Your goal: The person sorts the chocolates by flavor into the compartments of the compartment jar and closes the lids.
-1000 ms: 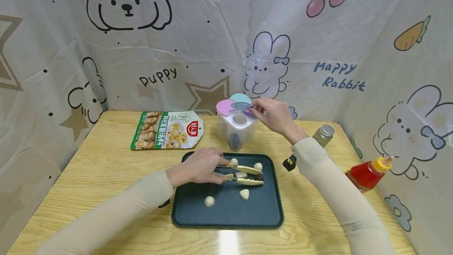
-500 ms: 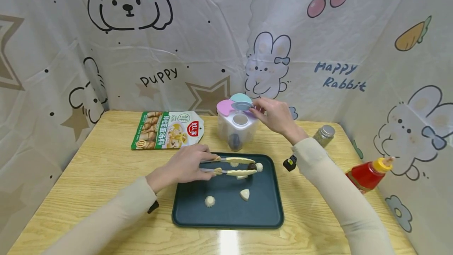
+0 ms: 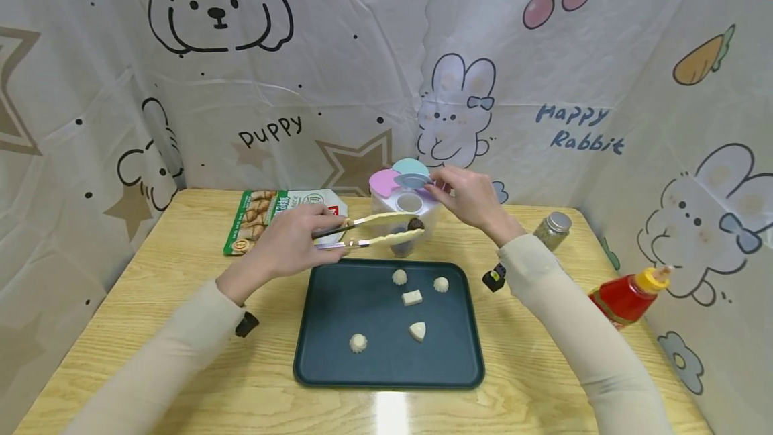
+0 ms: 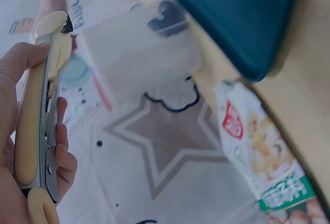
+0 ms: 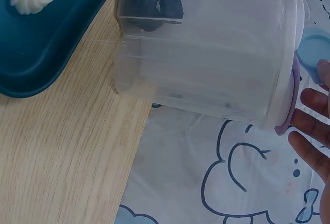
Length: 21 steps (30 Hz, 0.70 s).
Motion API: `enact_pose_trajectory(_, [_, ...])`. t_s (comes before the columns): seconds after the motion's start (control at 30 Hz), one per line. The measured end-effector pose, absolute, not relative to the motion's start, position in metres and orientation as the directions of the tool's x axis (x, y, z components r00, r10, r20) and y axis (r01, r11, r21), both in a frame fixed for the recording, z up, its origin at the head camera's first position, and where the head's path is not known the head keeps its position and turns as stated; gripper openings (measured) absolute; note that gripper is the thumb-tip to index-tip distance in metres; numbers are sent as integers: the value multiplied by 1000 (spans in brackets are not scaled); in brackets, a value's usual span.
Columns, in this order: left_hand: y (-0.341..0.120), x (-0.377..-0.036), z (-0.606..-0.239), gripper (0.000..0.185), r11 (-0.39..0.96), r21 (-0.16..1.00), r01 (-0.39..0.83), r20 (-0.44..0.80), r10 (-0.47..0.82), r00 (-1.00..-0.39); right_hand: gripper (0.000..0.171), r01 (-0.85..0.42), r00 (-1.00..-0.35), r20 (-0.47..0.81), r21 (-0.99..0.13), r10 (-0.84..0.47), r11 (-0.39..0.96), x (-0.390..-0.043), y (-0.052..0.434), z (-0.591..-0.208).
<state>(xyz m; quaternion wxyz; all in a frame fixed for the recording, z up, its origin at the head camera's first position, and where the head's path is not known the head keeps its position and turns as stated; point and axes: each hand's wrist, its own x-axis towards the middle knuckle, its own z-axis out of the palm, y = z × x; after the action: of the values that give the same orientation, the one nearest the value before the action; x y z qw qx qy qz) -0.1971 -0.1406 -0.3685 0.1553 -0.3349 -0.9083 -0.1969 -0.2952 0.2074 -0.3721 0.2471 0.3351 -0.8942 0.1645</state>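
My left hand grips cream tongs whose tips pinch a dark brown piece in front of the clear canister. In the left wrist view the tongs run up past my thumb. My right hand pinches the blue flap lid on the canister's white top, holding it up over a round hole. Dark pieces lie at the canister's bottom. Several white pieces, one of them, lie on the dark teal tray.
A green and white food packet lies at the back left of the wooden table. A small glass jar and a red squeeze bottle stand at the right. Printed cloth walls surround the table.
My left hand has lifted the tongs with the dark piece off the tray, up and back to the front of the canister. The right hand has stayed on the lid.
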Motion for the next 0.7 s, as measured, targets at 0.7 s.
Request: enact_pose_trajectory(0.7, [-140,-227,-360,57,762,360,538,328,437,-838,11,-674,-667,540,-144,-513,725,-294,206,-371])
